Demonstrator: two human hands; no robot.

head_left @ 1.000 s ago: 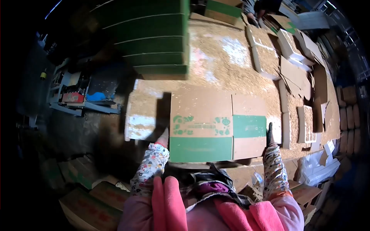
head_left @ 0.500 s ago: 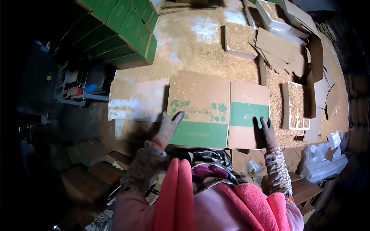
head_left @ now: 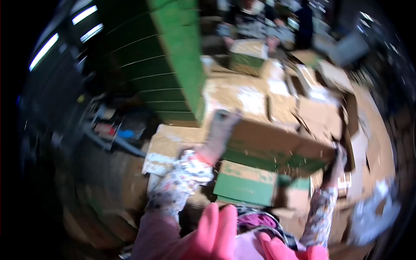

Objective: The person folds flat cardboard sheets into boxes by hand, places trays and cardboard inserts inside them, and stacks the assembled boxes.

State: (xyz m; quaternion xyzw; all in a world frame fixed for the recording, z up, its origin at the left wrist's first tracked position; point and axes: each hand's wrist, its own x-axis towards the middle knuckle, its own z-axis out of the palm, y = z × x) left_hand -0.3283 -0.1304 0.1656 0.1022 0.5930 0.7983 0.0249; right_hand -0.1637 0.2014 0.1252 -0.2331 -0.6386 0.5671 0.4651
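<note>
A flattened cardboard box (head_left: 279, 143), brown with green print, is raised and tilted above the table, blurred by motion. At its left end my gloved left hand (head_left: 223, 128) is closed on the upper corner. My right hand (head_left: 339, 160), also gloved, grips the opposite end, its fingers partly hidden. Beneath the lifted box, a second flat cardboard piece (head_left: 245, 184) with a green band lies at the table's near edge, partly in shadow.
Tall stacked green boxes (head_left: 173, 65) rise at the left. Sawdust-like material covers the table (head_left: 173, 141). Torn cardboard (head_left: 320, 115) and filled white trays lie to the right. Across the table, a person (head_left: 249, 26) has both hands at a green-and-brown box (head_left: 247, 58).
Both hands have taken hold of the top flattened box and lifted it off the table, tilting it and uncovering another beneath. The head view has tipped up, bringing the person opposite into sight.
</note>
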